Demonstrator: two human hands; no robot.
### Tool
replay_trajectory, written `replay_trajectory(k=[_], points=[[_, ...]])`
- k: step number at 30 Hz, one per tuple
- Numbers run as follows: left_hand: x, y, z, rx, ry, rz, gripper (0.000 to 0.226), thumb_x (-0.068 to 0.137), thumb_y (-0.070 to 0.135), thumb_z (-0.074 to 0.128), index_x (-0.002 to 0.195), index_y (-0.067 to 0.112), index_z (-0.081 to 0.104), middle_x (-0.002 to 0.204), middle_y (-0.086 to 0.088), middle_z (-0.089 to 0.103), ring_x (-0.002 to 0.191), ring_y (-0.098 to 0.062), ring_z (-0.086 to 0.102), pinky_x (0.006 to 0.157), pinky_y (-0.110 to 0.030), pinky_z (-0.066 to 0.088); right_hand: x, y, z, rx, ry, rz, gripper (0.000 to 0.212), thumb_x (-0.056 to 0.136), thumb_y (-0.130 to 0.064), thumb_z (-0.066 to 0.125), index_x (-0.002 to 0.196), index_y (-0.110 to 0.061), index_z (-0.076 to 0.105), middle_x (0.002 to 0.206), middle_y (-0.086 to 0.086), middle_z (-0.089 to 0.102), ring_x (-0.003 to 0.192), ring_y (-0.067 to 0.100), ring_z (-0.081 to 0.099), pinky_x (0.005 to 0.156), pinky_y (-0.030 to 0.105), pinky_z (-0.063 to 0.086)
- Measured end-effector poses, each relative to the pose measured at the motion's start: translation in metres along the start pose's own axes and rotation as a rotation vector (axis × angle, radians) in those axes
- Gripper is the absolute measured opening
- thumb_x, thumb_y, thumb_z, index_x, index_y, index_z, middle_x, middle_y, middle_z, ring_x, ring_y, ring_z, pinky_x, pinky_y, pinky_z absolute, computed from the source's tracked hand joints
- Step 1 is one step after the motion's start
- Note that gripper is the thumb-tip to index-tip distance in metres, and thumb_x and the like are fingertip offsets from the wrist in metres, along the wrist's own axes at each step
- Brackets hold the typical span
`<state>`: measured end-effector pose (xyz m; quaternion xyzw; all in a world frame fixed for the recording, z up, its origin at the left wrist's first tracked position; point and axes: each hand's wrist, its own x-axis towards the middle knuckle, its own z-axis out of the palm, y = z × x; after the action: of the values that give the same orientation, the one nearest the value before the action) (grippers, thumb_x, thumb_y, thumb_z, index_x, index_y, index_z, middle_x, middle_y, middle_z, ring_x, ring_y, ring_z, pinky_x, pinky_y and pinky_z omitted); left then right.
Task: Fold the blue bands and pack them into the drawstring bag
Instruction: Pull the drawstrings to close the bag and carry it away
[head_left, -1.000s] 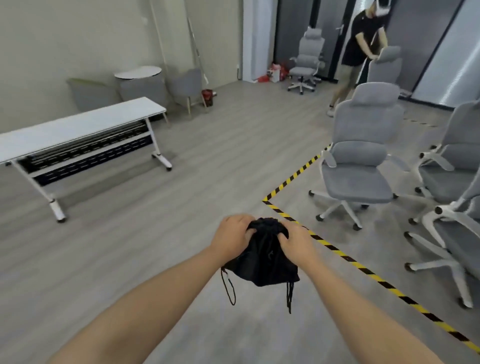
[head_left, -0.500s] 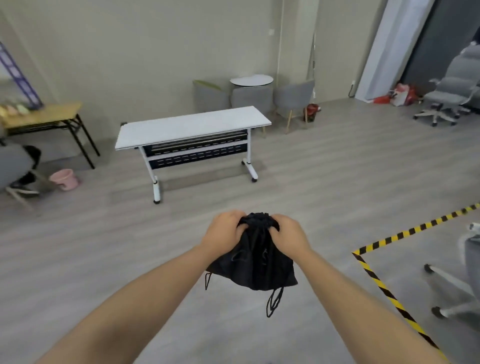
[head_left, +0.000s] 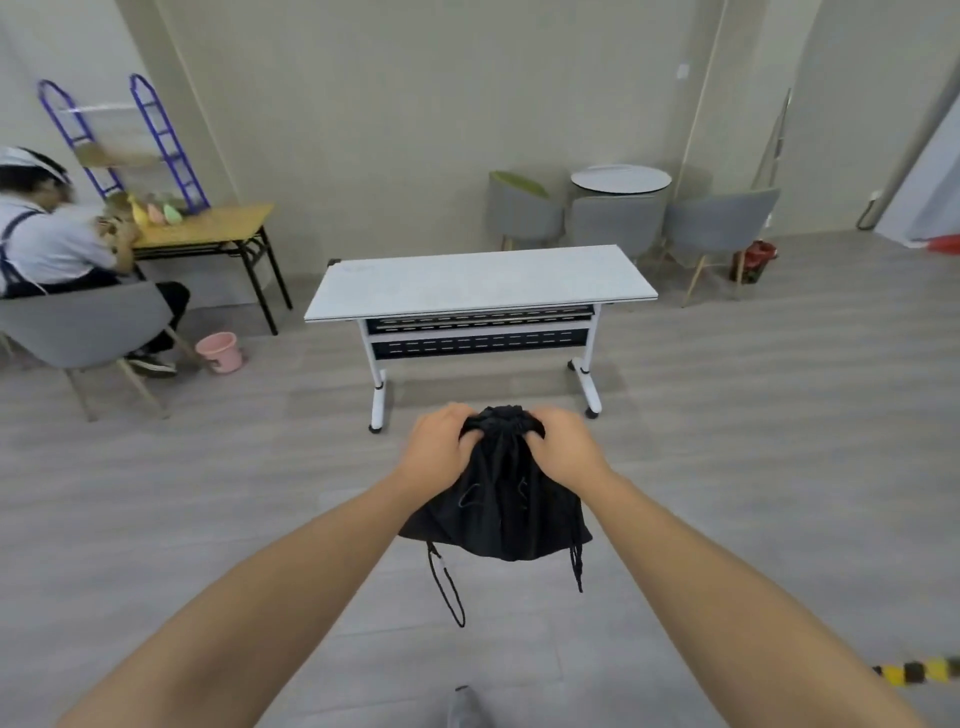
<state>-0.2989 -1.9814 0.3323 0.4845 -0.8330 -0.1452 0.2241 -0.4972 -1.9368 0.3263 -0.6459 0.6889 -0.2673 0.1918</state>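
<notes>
Both hands clutch the gathered neck of the black drawstring bag (head_left: 498, 514), the left hand (head_left: 436, 447) on its 9 o'clock side and the right hand (head_left: 563, 447) on its 3 o'clock side, fingers curled into the bunched cloth. The bag hangs in mid-air at the centre of the view, above the floor (head_left: 182, 519) and short of the white table (head_left: 478, 283) at 12 o'clock. No blue bands are in sight, and whether any lie inside cannot be told. Two cords dangle below, the left cord (head_left: 447, 587) at 7 o'clock and the right cord (head_left: 575, 566) at 5 o'clock.

The risks from here are a matter of judgement. The mouth looks drawn nearly closed, so anything pushed in could snag or spill unless it is widened first. The trailing cords could also catch. With no surface beneath, a slip would drop the bag.

Grey wood-look flooring runs to a beige wall. A seated person (head_left: 47, 244) works at a wooden table (head_left: 208, 228) at 10 o'clock, with a pink bucket (head_left: 221, 352) nearby. A round table (head_left: 621, 179) ringed by grey chairs stands at 1 o'clock, and hazard tape (head_left: 919, 670) marks the floor at 4 o'clock.
</notes>
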Motion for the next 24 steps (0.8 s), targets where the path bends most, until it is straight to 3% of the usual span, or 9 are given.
replay_trajectory(k=[4,13,15,19,24], points=[[0.089,-0.042,0.001,-0.012,0.020,0.011,0.021,0.098,0.030,0.057,0.115,0.017,0.063,0.111,-0.001,0.067,0.102,-0.023,0.060,0.088,-0.033,0.046,0.101,-0.001,0.001,-0.048,0.007,-0.034,0.018,0.092,-0.010,0.052,0.081,-0.024,0.055,0.083,-0.004,0.057,0.078,0.020,0.053,0.065,0.028,0.035],[0.279,-0.128,-0.014,-0.020,0.015,0.009,0.024,0.098,0.035,0.056,0.118,0.022,0.062,0.112,0.002,0.066,0.103,-0.021,0.061,0.089,-0.037,0.049,0.313,-0.007,0.001,-0.090,0.022,-0.057,0.017,0.093,-0.013,0.049,0.092,-0.022,0.064,0.089,-0.006,0.061,0.083,0.019,0.056,0.069,0.034,0.046],[0.321,-0.146,-0.016,-0.005,0.032,0.005,0.023,0.097,0.034,0.056,0.115,0.021,0.063,0.112,0.001,0.067,0.102,-0.021,0.061,0.088,-0.036,0.049,0.363,-0.005,0.005,-0.080,0.021,-0.076,0.015,0.093,-0.013,0.050,0.089,-0.023,0.061,0.089,-0.004,0.061,0.085,0.020,0.058,0.069,0.033,0.044],[0.410,-0.180,-0.015,-0.020,0.050,-0.028,0.025,0.099,0.032,0.054,0.116,0.015,0.062,0.112,-0.003,0.066,0.101,-0.024,0.060,0.088,-0.036,0.047,0.465,0.006,0.009,-0.072,0.034,-0.109,0.018,0.096,-0.014,0.050,0.102,-0.015,0.067,0.096,0.000,0.066,0.081,0.015,0.052,0.070,0.029,0.040],[0.524,-0.215,-0.011,-0.015,0.086,-0.060,0.023,0.099,0.031,0.054,0.114,0.015,0.061,0.111,-0.003,0.065,0.100,-0.023,0.060,0.087,-0.031,0.045,0.591,0.016,0.001,-0.058,0.015,-0.139,0.016,0.097,-0.016,0.050,0.084,-0.023,0.056,0.085,-0.005,0.059,0.079,0.019,0.056,0.067,0.029,0.040]])
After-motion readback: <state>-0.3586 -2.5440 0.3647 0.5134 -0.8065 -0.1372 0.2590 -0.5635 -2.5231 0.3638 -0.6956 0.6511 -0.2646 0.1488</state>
